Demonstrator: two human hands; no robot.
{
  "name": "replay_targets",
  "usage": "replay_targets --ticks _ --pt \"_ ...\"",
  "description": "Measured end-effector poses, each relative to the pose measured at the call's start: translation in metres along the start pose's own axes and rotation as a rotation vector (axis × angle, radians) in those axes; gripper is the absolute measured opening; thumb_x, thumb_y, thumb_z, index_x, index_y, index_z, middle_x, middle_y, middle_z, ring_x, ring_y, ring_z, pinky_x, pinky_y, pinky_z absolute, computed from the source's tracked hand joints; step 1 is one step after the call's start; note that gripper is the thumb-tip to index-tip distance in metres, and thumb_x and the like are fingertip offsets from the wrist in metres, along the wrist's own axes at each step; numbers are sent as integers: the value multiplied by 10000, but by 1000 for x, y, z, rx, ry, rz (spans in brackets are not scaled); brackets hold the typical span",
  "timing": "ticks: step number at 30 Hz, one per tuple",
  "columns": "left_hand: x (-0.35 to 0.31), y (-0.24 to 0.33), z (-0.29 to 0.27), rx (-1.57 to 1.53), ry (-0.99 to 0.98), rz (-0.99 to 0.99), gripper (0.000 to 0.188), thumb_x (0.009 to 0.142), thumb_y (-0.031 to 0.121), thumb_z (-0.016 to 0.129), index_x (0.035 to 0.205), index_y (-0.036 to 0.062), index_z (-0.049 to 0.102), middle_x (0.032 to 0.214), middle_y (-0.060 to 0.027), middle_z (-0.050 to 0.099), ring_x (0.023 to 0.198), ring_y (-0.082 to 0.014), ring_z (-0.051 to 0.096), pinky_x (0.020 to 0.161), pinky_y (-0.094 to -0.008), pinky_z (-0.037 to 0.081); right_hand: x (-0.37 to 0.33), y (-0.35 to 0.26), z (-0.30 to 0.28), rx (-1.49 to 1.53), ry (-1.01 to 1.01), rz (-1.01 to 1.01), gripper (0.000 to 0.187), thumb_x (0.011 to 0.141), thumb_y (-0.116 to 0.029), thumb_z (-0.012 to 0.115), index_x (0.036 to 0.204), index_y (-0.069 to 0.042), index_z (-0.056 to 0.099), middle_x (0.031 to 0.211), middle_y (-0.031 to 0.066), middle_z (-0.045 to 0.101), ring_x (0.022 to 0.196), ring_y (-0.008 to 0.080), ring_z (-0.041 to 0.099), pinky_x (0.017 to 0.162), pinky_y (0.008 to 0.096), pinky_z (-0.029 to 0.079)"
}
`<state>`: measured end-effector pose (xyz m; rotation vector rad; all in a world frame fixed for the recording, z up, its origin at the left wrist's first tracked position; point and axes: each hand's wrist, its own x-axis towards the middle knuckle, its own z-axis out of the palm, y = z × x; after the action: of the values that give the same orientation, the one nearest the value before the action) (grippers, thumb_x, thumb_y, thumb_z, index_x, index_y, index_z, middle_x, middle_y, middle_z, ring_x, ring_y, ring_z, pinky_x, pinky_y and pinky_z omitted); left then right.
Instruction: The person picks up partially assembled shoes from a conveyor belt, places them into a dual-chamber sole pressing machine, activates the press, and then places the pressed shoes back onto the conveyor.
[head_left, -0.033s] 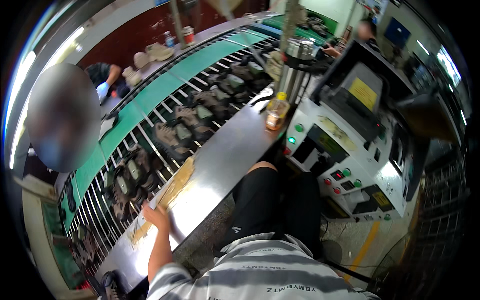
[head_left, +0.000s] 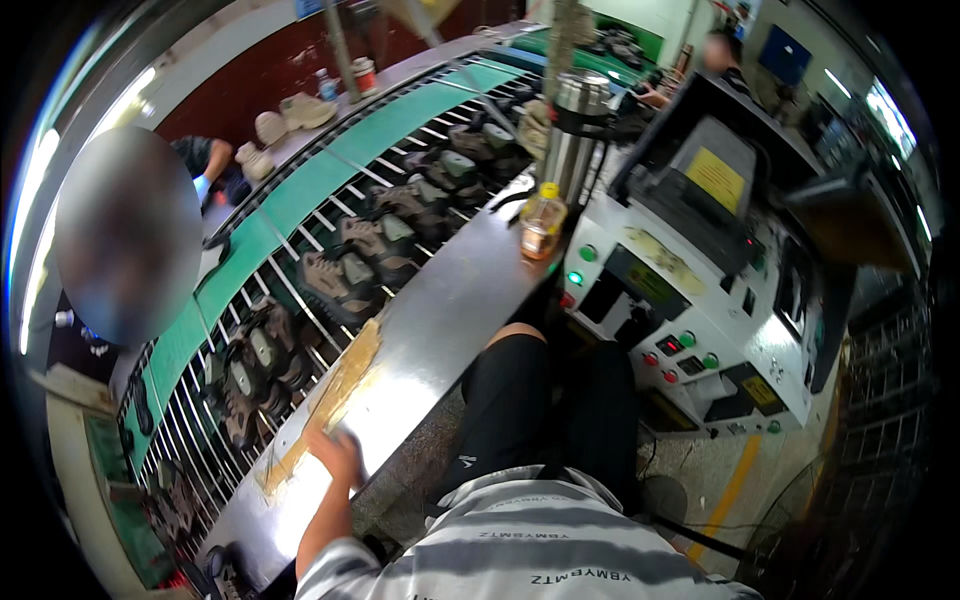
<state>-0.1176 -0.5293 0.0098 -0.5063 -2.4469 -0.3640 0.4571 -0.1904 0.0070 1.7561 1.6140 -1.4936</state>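
My left hand (head_left: 335,452) is over the metal ledge (head_left: 440,300), beside a strip of brown tape (head_left: 345,385) stuck to it. Its fingers are blurred, and no object shows in it. Just beyond runs a conveyor of metal rods carrying several brown-and-grey shoes; the nearest group of shoes (head_left: 262,365) lies a little past the hand. Another shoe (head_left: 340,280) sits farther along. My right hand is out of the picture.
A bottle of amber liquid (head_left: 541,228) and a steel flask (head_left: 575,130) stand at the ledge's far end. To the right is a white control machine (head_left: 660,310) with buttons. A co-worker (head_left: 130,240) is across the green belt (head_left: 300,185); another person (head_left: 725,60) is farther back.
My left hand has moved slightly right and toward me along the ledge, away from the shoes. The view has shifted a little. The shoes look much the same.
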Motion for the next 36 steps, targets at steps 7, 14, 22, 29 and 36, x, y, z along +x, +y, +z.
replay_targets --ticks 7,14,22,29,36 --pt "-196 17 -87 -870 -1577 -611 220 766 23 608 982 -5 638 891 -102 663 833 -204 620 744 -361 501 6 41 -8 140 -38 38 189 827 -117 621 963 2 676 796 100 652 699 174 608 645 318 482" --pt "-174 2 -144 -758 -2179 -1149 277 788 51 614 1053 -25 633 910 -95 663 865 -175 612 751 -344 502 12 71 -13 223 -96 60 200 829 -130 623 971 1 677 825 98 658 726 172 613 660 322 485" --pt "-136 33 -164 -611 -2083 -1070 293 794 62 611 1071 -31 630 926 -106 664 879 -181 614 759 -342 503 21 88 -14 278 -150 55 214 832 -144 625 980 0 678 859 95 664 758 171 618 677 326 488" --pt "-121 55 -163 -579 -2016 -1030 307 799 71 609 1087 -35 628 939 -115 664 890 -186 616 767 -339 504 26 89 -14 296 -183 59 226 834 -157 627 989 -1 679 888 93 670 786 170 622 692 330 490" --pt "-107 59 -149 -536 -1983 -957 321 805 80 607 1103 -40 626 953 -124 665 902 -190 618 774 -337 504 23 100 -5 330 -216 83 238 836 -170 629 997 -2 680 918 91 675 814 169 627 707 333 493"
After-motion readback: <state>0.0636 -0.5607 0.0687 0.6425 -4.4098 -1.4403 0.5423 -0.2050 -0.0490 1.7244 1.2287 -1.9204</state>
